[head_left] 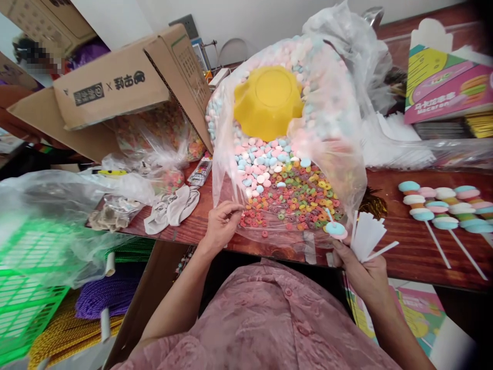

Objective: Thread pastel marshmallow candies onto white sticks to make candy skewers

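Clear bag (231, 169): candy rings (296, 200), yellow bowl (267, 100). Left hand (221, 223) pinches ring; right hand (360, 267) grips sticks (367, 237).

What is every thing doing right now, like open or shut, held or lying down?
Left hand: pinching a ring candy.
Right hand: shut on white sticks.
Candy bag: open.
Yellow bowl: upside down in bag.
Finished candy sticks: lying flat on table.
Cardboard box: open, tipped.

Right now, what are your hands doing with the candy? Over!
Left hand pinching a small ring candy at the open candy bag. Right hand gripping white sticks, one topped with a blue candy. Finished lollipops lie right.
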`<state>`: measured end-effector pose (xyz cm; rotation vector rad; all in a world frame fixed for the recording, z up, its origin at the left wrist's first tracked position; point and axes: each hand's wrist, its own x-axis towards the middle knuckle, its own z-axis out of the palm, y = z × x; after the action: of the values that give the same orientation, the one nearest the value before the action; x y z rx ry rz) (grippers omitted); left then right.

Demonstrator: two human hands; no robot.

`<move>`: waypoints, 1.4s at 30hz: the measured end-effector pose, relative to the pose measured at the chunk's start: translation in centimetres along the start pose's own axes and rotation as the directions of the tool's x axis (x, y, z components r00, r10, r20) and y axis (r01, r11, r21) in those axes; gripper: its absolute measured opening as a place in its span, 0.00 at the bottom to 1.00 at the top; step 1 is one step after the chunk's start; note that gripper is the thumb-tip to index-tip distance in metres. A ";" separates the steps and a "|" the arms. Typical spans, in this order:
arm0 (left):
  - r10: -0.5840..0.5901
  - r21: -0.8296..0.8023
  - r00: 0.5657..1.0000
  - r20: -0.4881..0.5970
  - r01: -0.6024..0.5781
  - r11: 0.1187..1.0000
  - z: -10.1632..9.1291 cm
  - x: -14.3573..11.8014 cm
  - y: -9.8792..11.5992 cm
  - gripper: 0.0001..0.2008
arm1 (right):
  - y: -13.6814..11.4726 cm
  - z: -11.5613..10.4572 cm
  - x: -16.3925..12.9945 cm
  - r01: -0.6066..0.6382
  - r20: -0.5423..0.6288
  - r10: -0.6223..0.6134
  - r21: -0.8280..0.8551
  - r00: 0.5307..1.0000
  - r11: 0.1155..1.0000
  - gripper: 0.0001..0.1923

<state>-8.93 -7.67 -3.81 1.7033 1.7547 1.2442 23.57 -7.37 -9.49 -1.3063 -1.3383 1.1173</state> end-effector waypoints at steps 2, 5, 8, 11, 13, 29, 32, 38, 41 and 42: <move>0.026 0.006 0.999 0.046 -0.027 1.000 0.3 -0.4 0.4 0.07 | -0.1 0.1 0.0 -0.045 -0.014 0.046 0.048 0.999 0.998 0.22; 0.172 0.030 0.974 0.146 -0.178 0.984 1.5 -0.8 1.3 0.08 | -0.1 0.2 -0.1 -0.086 0.003 0.086 0.088 0.996 0.992 0.20; 0.370 0.132 0.879 0.301 -0.422 0.897 3.5 -0.5 2.4 0.09 | 0.0 0.1 -0.1 -0.084 -0.010 0.085 0.084 0.996 0.993 0.18; 0.349 0.264 0.837 0.421 -0.482 0.836 5.5 0.7 3.3 0.10 | -0.1 0.0 0.0 -0.078 -0.037 0.081 0.078 0.996 0.994 0.19; 0.255 0.361 0.838 0.482 -0.456 0.814 6.5 1.7 3.8 0.10 | -0.1 0.0 0.0 -0.083 -0.019 0.085 0.090 0.996 0.992 0.20; 0.109 0.461 0.792 0.600 -0.454 0.763 5.1 2.8 5.9 0.10 | -0.4 0.0 0.0 -0.058 0.001 0.058 0.117 0.998 0.991 0.21; 0.208 0.340 0.706 0.677 -0.551 0.762 6.9 3.1 6.4 0.09 | -0.4 0.1 0.1 -0.051 -0.006 0.052 0.108 0.999 0.993 0.20; 0.193 0.308 0.721 0.666 -0.501 0.808 8.2 2.6 4.2 0.14 | -0.4 0.2 -0.1 -0.071 0.002 0.071 0.129 0.997 0.989 0.19; 0.201 0.283 0.742 0.640 -0.471 0.836 7.9 2.3 3.7 0.15 | 0.1 0.0 -0.2 -0.088 0.010 0.087 0.124 0.996 0.988 0.17; 0.187 0.288 0.754 0.629 -0.450 0.845 7.9 2.4 3.6 0.15 | 0.2 -0.1 -0.2 -0.085 -0.003 0.086 0.106 0.996 0.991 0.17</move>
<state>-1.02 -3.47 -4.34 2.4044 1.4309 0.3403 23.73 -7.60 -9.71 -1.2984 -1.2102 1.2239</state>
